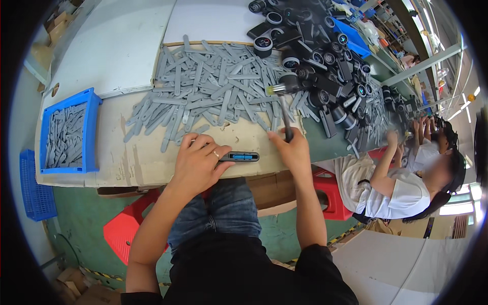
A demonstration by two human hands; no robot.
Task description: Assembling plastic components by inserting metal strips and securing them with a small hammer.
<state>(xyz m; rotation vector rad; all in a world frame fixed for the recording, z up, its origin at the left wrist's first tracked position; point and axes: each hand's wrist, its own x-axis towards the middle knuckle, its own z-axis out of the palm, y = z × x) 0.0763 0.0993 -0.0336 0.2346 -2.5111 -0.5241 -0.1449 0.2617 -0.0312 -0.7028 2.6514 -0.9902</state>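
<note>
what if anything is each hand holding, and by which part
The left hand holds a dark elongated casing by its left end; the right hand holds a hammer by its handle.

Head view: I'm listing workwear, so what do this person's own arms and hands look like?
Both the left hand and the right hand are ungloved. A thin, gold-toned ring sits on a left finger; none shows on the right. The forearms are uncovered, with no watch or bracelet visible, and the sleeves are short and black.
</note>
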